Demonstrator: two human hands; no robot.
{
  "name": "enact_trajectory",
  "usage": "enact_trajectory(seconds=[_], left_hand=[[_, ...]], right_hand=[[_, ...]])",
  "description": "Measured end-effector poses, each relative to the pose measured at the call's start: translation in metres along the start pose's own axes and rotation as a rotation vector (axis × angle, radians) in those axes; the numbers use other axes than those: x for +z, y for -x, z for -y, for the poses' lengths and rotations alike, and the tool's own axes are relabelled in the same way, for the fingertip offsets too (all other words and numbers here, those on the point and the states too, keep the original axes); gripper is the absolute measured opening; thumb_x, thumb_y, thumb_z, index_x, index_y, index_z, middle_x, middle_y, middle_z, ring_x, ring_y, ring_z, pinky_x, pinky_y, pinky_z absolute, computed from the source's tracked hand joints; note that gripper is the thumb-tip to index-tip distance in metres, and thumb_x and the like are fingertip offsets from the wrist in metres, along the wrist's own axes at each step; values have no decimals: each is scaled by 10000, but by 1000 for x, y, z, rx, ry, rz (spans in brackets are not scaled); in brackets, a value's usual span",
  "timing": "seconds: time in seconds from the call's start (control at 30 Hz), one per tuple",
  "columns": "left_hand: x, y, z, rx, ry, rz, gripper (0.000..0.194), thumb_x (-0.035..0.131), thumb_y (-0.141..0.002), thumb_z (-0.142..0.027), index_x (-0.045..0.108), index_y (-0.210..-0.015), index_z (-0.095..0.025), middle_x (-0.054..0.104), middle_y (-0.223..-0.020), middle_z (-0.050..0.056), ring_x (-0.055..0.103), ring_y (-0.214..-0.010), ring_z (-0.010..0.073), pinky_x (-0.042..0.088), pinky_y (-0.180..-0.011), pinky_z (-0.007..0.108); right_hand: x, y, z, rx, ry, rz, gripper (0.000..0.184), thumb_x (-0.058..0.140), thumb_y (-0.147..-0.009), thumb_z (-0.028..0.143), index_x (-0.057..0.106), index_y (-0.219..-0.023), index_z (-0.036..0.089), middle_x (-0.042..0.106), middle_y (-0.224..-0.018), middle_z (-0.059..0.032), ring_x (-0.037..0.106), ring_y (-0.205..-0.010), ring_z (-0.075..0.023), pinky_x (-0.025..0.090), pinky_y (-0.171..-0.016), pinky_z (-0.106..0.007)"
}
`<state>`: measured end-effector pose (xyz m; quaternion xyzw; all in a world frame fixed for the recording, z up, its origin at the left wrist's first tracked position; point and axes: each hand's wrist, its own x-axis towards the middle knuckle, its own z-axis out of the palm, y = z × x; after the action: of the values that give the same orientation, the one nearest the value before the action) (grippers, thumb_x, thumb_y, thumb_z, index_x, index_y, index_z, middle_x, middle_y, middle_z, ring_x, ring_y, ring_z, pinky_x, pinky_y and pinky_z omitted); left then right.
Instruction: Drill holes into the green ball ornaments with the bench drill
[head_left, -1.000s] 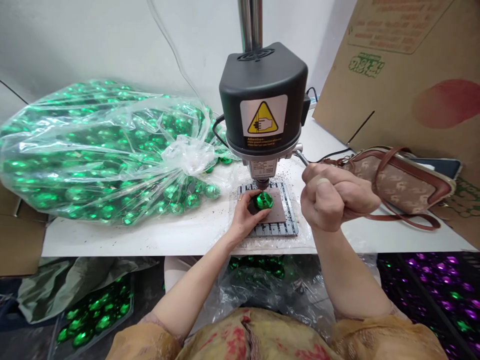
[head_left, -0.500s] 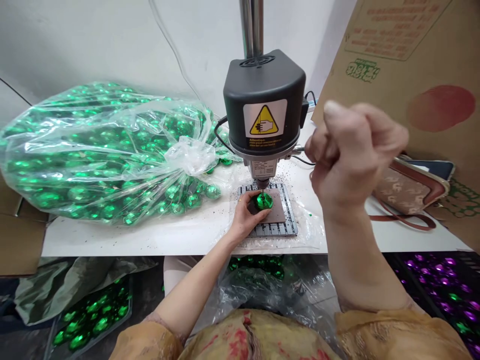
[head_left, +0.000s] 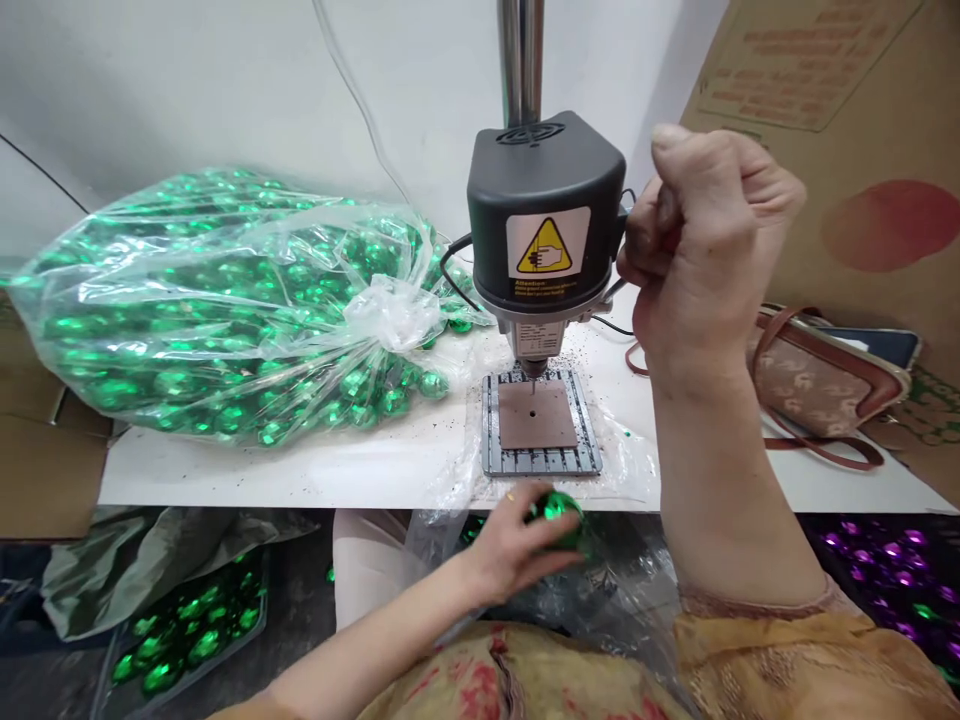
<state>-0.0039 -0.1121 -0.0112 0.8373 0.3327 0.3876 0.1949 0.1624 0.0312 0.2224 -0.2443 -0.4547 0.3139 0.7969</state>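
Observation:
A small bench drill [head_left: 545, 235] stands on the white table [head_left: 300, 470]. My right hand [head_left: 701, 240] is a fist wrapped round its feed lever, raised beside the drill head. Below the table's front edge, my left hand [head_left: 517, 545] grips a shiny green ball [head_left: 556, 510] over a clear plastic bag [head_left: 600, 600] in my lap. The brown pad [head_left: 536, 415] on the drill's slotted base [head_left: 541, 460] is bare, with a small hole in it under the raised bit.
A big clear bag of green balls [head_left: 225, 300] lies on the table to the left. A brown handbag [head_left: 817, 385] and a cardboard box [head_left: 847, 150] are on the right. Trays of green balls [head_left: 187, 635] and purple balls [head_left: 885, 560] sit below the table.
My left hand took the green ball off the drill pad and brought it down below the table edge. My right hand lifted the lever and the drill head rose.

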Motion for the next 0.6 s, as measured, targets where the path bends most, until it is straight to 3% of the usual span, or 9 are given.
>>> enact_trajectory(seconds=[0.1,0.17,0.23,0.3,0.37,0.47,0.53,0.6], left_hand=[[12,27,-7,70,-79,236,394,691,-882,-324,670,-1238,-489,704,-1249,75,729,-1003,310,642,-815,470],[16,32,-6,68,-78,278,457,682,-879,-319,633,-1285,-521,701,-1281,52,730,-1030,313,649,-830,483],[11,24,0,83,-45,236,423,723,-855,-395,659,-1265,-479,717,-1243,67,736,-951,309,651,-754,474],[-5,-1,14,-15,-23,57,267,719,-858,-422,732,-1123,-397,743,-1107,86,716,-836,294,625,-697,468],[-29,-40,39,-251,-35,-195,134,640,-905,-343,746,-982,-317,722,-990,97,688,-860,299,594,-784,494],[-69,-110,93,-378,-65,-311,158,559,-922,-237,703,-988,-231,666,-1025,139,622,-1107,345,481,-1022,548],[-88,-151,129,-571,-49,-417,65,629,-837,-164,667,-879,-198,655,-1016,153,582,-1166,363,409,-1084,538],[-98,-179,155,-623,-16,-443,61,658,-805,-145,644,-854,-179,661,-1019,161,583,-1159,358,403,-1075,519]], right_hand=[[1,1,-1,-25,-7,-11,393,655,-765,257,372,-494,229,323,-405,74,259,-354,-47,134,-328,-270],[1,2,-3,-59,-25,-13,384,659,-770,258,394,-494,221,321,-409,72,253,-355,-46,118,-328,-274],[1,3,-3,-76,-15,-12,390,662,-783,248,406,-492,209,330,-411,71,260,-358,-38,130,-335,-261],[0,3,-3,-59,19,-11,405,638,-810,221,392,-489,200,339,-413,73,267,-362,-24,155,-352,-237],[0,3,-2,-43,37,-15,415,621,-823,208,375,-489,198,351,-416,74,269,-363,-15,165,-363,-226],[0,4,0,-60,40,-17,399,636,-807,241,397,-489,202,375,-416,71,267,-358,-25,159,-351,-247],[0,5,0,-55,49,-19,383,644,-797,267,416,-495,205,381,-422,69,271,-363,-36,164,-348,-265],[0,6,0,-39,51,-25,385,662,-783,288,414,-499,211,378,-428,65,279,-372,-47,171,-350,-278]])
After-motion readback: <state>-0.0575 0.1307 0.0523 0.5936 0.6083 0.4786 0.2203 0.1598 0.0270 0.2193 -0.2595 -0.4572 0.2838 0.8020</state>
